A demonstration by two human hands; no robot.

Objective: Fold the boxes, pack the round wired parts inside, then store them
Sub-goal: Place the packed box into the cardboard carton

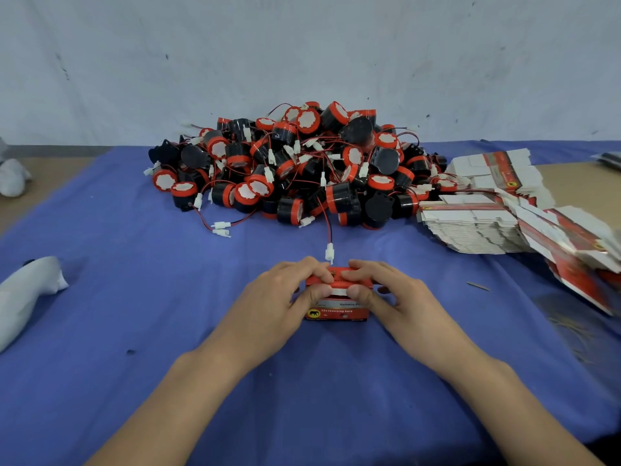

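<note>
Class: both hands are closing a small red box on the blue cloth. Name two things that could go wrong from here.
1. A white connector, wired to the pile, lies right behind the red box; the left hand and right hand could trap it under the flap.
2. The flat boxes are fanned out and might slide apart.

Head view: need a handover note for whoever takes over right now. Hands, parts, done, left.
Hands: left hand and right hand both pinch the top flap of the small red printed cardboard box, which stands on the blue cloth.
Things: pile of round black-and-red wired parts behind the box, mid-table; stacks of flat unfolded red-and-white cardboard boxes at far right.
Done: this box is folded; whether a part is inside cannot be seen.
Left: close the flap, store the box, then work through the pile.
</note>
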